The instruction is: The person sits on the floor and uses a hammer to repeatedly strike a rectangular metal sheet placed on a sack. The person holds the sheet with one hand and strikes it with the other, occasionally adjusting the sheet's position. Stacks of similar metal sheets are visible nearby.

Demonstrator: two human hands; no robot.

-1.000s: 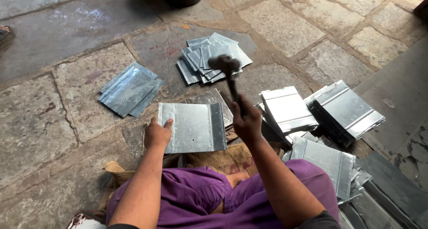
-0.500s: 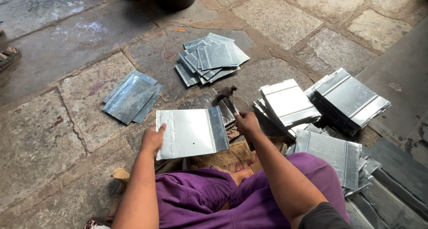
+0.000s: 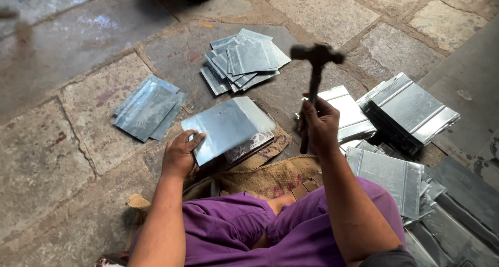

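two hands: left hand (image 3: 179,155) grips metal sheet (image 3: 226,126), right hand (image 3: 320,124) lifts hammer (image 3: 315,64)

Outdoor stone floor (image 3: 47,158): large irregular grey-brown slabs, mortar joints, some reddish stains. Wet-looking darker patch (image 3: 73,28) top left. Smooth grey concrete strip (image 3: 468,85) along right edge. Burlap sack (image 3: 270,176) spread on the floor. Even daylight, soft shadows.

sheet (image 3: 226,125) on sacking (image 3: 270,176) | stacks (image 3: 244,59) behind | perhaps touching
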